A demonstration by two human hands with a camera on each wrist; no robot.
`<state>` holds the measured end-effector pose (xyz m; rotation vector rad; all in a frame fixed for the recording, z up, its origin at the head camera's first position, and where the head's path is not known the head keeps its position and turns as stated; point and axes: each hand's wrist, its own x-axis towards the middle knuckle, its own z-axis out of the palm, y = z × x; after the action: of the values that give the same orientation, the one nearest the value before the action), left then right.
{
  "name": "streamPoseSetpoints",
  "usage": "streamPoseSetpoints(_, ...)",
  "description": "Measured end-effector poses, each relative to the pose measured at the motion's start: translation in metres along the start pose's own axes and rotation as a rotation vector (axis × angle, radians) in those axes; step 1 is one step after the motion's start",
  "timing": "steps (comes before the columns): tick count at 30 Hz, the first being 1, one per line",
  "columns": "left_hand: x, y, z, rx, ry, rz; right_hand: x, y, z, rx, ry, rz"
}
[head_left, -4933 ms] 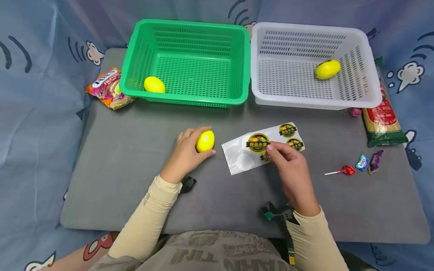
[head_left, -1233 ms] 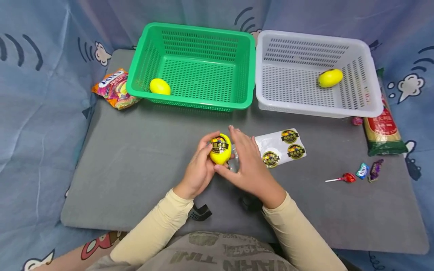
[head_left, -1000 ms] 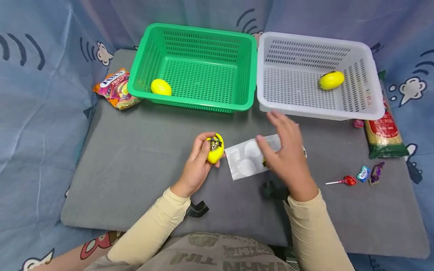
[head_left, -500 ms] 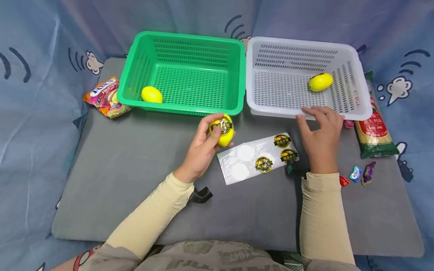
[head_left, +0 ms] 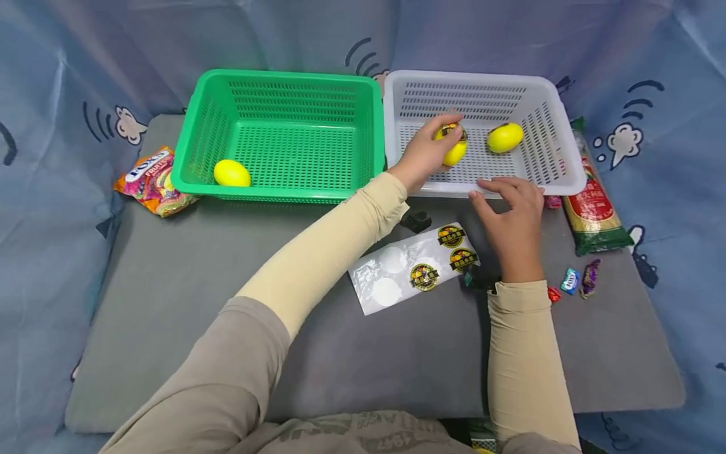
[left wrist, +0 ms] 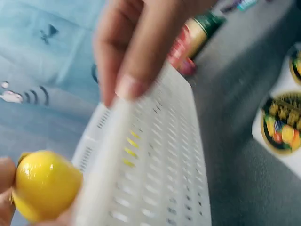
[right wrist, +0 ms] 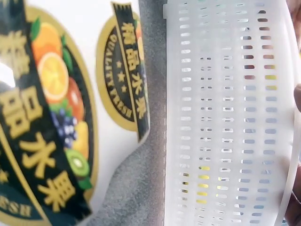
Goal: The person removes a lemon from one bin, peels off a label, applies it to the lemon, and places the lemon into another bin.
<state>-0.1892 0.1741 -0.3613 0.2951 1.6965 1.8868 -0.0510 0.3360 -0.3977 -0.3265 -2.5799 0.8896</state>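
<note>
Over the white basket, my left hand holds a yellow lemon between thumb and fingers. A black-and-gold round fruit sticker shows on its upper side. In the left wrist view, the lemon hangs just beyond the basket's rim. My right hand pinches the front rim of that basket, thumb on one side and fingers on the other. Another lemon lies inside, to the right of the held one. Below the baskets, a white sticker sheet lies on the grey table, bearing three stickers and two blank circles.
A green basket with one lemon stands at left, against a candy bag. Right of the white basket lies a pasta bag. Nearer are a red candy, a blue one and a purple one.
A sticker held by the right hand went onto the lemon. The left hand then carried the lemon up and right, over the white basket. The right hand moved from the sheet to the basket's rim.
</note>
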Motion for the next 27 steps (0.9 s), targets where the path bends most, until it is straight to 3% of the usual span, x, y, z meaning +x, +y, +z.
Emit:
streamPoseSetpoints(3, 0.007, 0.001, -0.006, 0.068, -0.064, -0.047, 0.006, -0.001, 0.004, 0.013, -0.004, -0.015)
streamPoseSetpoints(6, 0.001, 0.007, -0.012, 0.123, -0.090, -0.014, 0.011, 0.002, 0.005, 0.036, 0.011, -0.043)
streamPoseSetpoints(8, -0.013, 0.011, -0.015, 0.126, -0.054, 0.040, 0.014, 0.004, 0.005, 0.047, 0.021, -0.061)
streamPoseSetpoints(12, -0.057, 0.004, -0.021, -0.009, -0.004, 0.171, 0.019, 0.009, -0.002, 0.037, 0.007, -0.065)
streamPoseSetpoints(15, -0.098, -0.016, -0.029, -0.092, 0.004, 0.238, 0.022, 0.009, -0.014, 0.008, -0.044, -0.054)
streamPoseSetpoints(17, -0.125, -0.034, -0.036, -0.097, 0.031, 0.267, 0.025, 0.006, -0.023, -0.005, -0.062, -0.052)
streamPoseSetpoints(21, -0.172, -0.072, -0.051, -0.112, 0.161, 0.265, 0.031, -0.016, -0.030, 0.035, -0.042, -0.046)
streamPoseSetpoints(24, -0.194, -0.095, -0.061, -0.133, 0.272, 0.236, 0.032, -0.052, -0.016, 0.111, -0.066, -0.082)
streamPoseSetpoints(27, -0.204, -0.113, -0.067, -0.142, 0.331, 0.212, 0.023, -0.093, 0.012, 0.114, -0.126, -0.185)
